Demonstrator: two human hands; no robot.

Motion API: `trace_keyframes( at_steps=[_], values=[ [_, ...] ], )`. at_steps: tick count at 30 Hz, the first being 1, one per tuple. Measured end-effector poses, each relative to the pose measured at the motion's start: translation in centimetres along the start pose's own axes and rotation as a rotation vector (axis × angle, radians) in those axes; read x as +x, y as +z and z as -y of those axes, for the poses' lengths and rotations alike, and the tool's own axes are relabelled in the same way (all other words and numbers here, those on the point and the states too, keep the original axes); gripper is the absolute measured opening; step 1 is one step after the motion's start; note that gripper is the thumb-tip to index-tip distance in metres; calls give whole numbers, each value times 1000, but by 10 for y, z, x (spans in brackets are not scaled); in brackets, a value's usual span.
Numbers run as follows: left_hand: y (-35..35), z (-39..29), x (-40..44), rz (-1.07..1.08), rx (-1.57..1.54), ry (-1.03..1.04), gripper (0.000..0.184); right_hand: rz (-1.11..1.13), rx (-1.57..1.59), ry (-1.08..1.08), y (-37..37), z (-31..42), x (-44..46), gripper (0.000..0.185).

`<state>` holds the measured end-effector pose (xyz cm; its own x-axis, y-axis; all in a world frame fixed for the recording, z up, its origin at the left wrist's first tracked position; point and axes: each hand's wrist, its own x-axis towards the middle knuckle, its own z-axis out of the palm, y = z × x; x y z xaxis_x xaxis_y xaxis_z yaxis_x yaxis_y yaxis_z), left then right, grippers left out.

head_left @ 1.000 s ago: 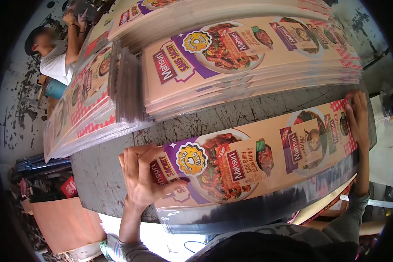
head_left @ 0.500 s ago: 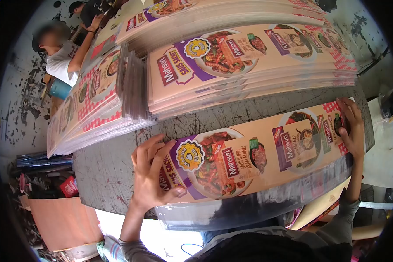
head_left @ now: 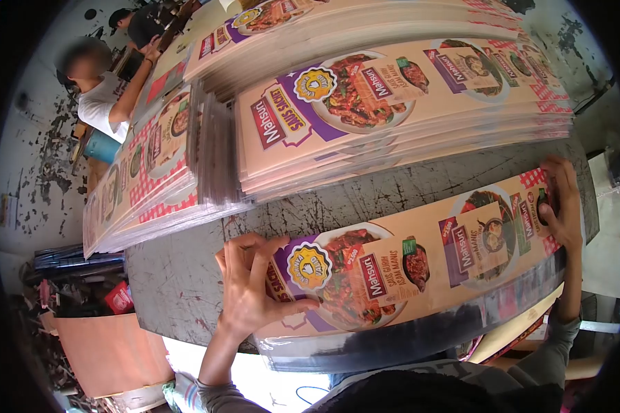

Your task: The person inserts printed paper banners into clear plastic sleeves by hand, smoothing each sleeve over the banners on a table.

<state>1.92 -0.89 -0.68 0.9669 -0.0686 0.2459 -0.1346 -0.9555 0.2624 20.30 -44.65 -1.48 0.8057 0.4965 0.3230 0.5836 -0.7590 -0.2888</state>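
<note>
A long printed food sheet with "Mahsun" labels and pictures of dishes lies at the near edge of the table. Clear plastic film hangs along its front side. My left hand grips the sheet's left end, thumb on the printed face and fingers curled at the far corner. At the opposite end, my right hand holds the short edge, thumb on top and fingers mostly behind. Whether one sheet or several lie under my hands I cannot tell.
Beyond the sheet stands a tall stack of matching sheets in plastic. Another stack fans out at the left. The grey scratched table curves toward me. A person in a white shirt and another in dark clothes are at the far left.
My left hand has shifted slightly right along the sheet's end, with its thumb further over the print. The whole view has moved a little; both hands stay on the sheet.
</note>
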Motion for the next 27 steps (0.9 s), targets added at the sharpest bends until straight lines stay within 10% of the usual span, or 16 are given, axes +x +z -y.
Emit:
trace_keyframes(
  at_steps=[21,27],
  values=[
    [3,1,-6,-93,176,124,36,-80,18,-44,3,-6,-8,54],
    [-14,-14,-28,44,76,7,59,57,-31,-40,-28,7,-25,65]
  ],
)
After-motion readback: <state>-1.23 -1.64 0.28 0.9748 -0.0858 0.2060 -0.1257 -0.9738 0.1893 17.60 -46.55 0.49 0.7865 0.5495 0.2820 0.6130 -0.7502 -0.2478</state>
